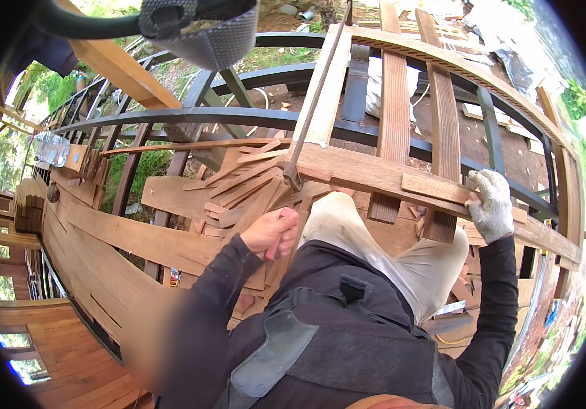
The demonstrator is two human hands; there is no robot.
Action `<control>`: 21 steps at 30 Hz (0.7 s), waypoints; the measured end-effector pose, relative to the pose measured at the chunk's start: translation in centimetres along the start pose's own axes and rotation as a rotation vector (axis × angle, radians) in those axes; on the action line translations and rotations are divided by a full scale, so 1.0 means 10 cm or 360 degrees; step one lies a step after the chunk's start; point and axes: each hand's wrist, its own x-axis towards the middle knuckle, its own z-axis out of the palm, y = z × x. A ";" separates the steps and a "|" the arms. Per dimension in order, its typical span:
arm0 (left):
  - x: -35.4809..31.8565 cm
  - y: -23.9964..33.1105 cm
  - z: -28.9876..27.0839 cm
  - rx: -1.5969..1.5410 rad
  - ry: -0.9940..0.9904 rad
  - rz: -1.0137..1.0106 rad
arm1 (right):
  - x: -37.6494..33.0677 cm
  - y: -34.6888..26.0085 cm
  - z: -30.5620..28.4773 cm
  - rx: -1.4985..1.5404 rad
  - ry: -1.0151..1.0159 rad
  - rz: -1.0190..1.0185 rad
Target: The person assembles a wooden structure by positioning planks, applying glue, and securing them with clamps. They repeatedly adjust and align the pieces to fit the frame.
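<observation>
Straps point(272, 361) cross the dark clothing nearest to me; beyond them the person's pale trousers point(337, 218) show, knees bent up close to the woodwork; the left hand point(270, 232), bare, is curled round a small reddish handle point(281, 238), its fingers folded together and the thumb laid along the top; I cannot tell whether that handle joins the long metal clamp point(293, 179), whose head sits just beyond it at the corner of the timber.

The right hand point(492, 204) wears a whitish knit glove; its fingers are bent and close together, with the thumb side at the end of a short wooden strip point(436, 187); how firmly they pinch it I cannot tell from here; that strip lies flat on a long board point(368, 172), which runs crosswise in front of the knees and on past the glove to the right.

Two grooved planks point(393, 116) pass beneath the long board, their near ends poking out on the person's side; left of them a paler board point(327, 88) reaches away, the clamp's bar lying along it; a jumble of offcuts point(249, 174) is heaped left of the clamp head; farther out stand the curving black metal beams point(238, 114), a clear plastic bottle point(52, 148) at far left, and white sheeting point(381, 88) on the ground behind.
</observation>
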 end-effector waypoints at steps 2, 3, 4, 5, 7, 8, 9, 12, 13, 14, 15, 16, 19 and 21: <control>-0.15 0.10 0.33 0.0691 0.0517 0.0181 | 0.14 -0.33 -0.03 -0.0017 0.0217 -0.0052; -0.13 0.04 0.33 0.0873 0.0573 0.0320 | 0.23 -0.54 0.00 0.0112 0.0243 -0.0076; -0.10 -0.06 0.28 0.1054 0.0632 0.0449 | 0.33 -0.79 0.03 0.0249 0.0261 -0.0099; -0.06 -0.17 0.21 0.1239 0.0690 0.0577 | 0.41 -1.02 0.06 0.0387 0.0281 -0.0119; 0.06 -0.16 0.05 0.0576 0.0337 0.0297 | 0.52 -1.38 0.23 0.0759 0.0243 -0.0162; 0.00 -0.08 0.00 0.0112 0.0093 0.0133 | 0.59 -1.54 0.35 0.0860 0.0258 -0.0187; -0.04 -0.07 -0.03 -0.0360 -0.0157 -0.0053 | 0.60 -1.70 0.48 0.0958 0.0256 -0.0198; -0.02 -0.09 -0.08 -0.0519 -0.0296 -0.0043 | 0.77 -2.02 0.77 0.1071 0.0206 -0.0251; -0.04 -0.04 -0.01 -0.0484 -0.0246 -0.0041 | 0.85 -2.07 0.79 0.0942 0.0077 -0.0277; -0.08 -0.02 0.14 0.0246 0.0294 0.0042 | 0.89 -2.12 0.85 0.0903 0.0089 -0.0313; -0.10 -0.10 0.14 0.0623 0.0467 0.0221 | 0.94 -2.19 0.92 0.0863 0.0102 -0.0354; -0.13 -0.23 0.16 0.0995 0.0639 0.0394 | 0.99 -2.27 0.95 0.1033 0.0076 -0.0257; 0.03 -0.33 0.09 0.0821 0.0575 0.0417 | 1.17 -2.49 0.98 0.1491 -0.0100 0.0061; -0.08 -0.12 0.06 -0.0130 0.0053 -0.0014 | 1.33 -2.57 0.95 0.1735 -0.0358 0.0315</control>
